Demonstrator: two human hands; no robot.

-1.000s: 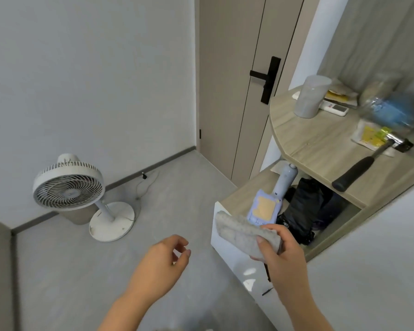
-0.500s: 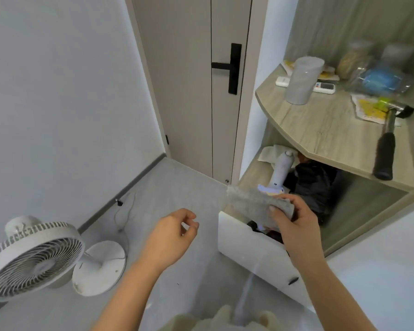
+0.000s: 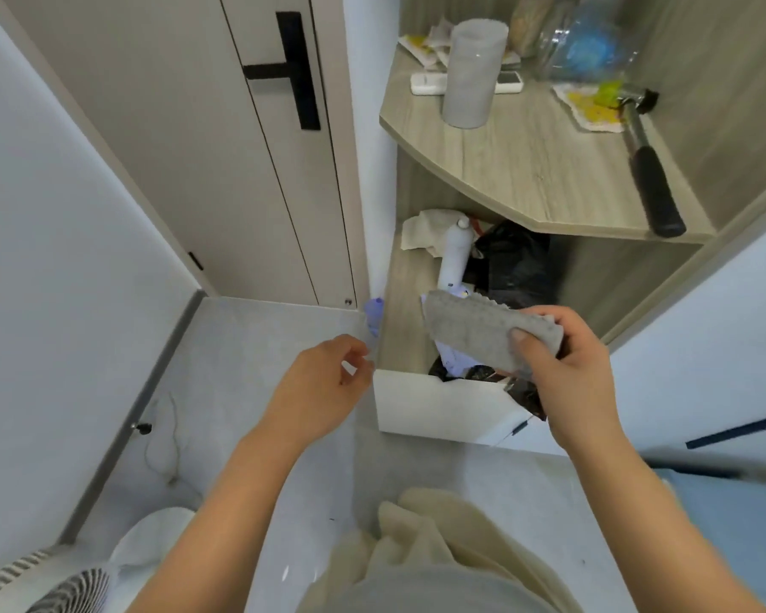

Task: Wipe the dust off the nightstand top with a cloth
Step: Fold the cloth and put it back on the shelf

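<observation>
My right hand (image 3: 567, 373) grips a folded grey cloth (image 3: 469, 331) and holds it above the lower shelf of the wooden nightstand. The nightstand top (image 3: 527, 165) is a curved wood-grain surface at the upper right, well above the cloth. My left hand (image 3: 323, 387) hovers over the floor by the nightstand's white front corner (image 3: 438, 407), fingers loosely curled with nothing in them.
On the top stand a frosted grey cup (image 3: 469, 73), a white remote (image 3: 427, 83), a hammer (image 3: 646, 170), yellow packets (image 3: 587, 106) and a clear bag (image 3: 589, 42). The lower shelf holds a white bottle (image 3: 454, 254) and a black bag (image 3: 514, 263). A door (image 3: 248, 139) is left; a fan (image 3: 63, 586) at bottom left.
The view has swung right and down, so the nightstand sits closer and the fan has slid to the bottom corner. Both hands have moved nearer the nightstand, the cloth still in my right hand.
</observation>
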